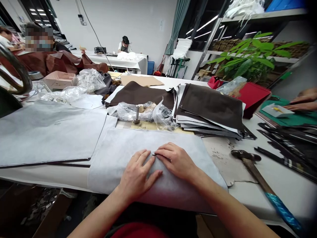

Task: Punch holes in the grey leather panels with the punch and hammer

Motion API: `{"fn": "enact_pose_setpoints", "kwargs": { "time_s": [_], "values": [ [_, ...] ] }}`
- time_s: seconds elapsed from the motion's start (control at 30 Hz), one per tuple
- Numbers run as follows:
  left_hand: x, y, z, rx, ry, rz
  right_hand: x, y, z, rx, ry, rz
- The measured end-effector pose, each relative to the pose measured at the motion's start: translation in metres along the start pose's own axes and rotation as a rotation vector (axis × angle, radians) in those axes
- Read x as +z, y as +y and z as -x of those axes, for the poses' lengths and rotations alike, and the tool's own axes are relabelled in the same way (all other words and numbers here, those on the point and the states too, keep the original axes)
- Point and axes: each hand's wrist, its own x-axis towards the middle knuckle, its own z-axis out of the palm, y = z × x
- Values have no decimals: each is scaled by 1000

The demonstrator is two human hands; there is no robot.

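Observation:
A pale grey sheet [116, 145] lies in front of me and hangs a little over the table's near edge. Near its middle is a small metal piece [153, 153]. My left hand [138, 173] rests on the sheet with its fingers spread, the fingertips just left of the metal piece. From the right, my right hand [174, 160] holds the piece at its fingertips, the fingers close together. Just beyond the sheet, a metal post tool [136, 115] stands upright among clear plastic bags [123, 111].
Grey sheets [49, 132] are stacked at left, dark brown ones [213, 105] behind at right. A hammer [255, 170] with a blue-wrapped handle lies at right. Another person's hands [303, 100] are at the far right edge. More people sit in the background.

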Motion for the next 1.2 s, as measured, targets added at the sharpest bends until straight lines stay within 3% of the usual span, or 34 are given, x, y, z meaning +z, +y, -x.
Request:
{"fn": "enact_pose_setpoints", "kwargs": {
  "time_s": [0.77, 1.2],
  "values": [
    [-1, 0, -1, 27, 32, 23, 8, 1, 8, -22, 123, -45],
    [-1, -1, -2, 36, 53, 40, 10, 1, 8, -45, 130, -42]
  ]
}}
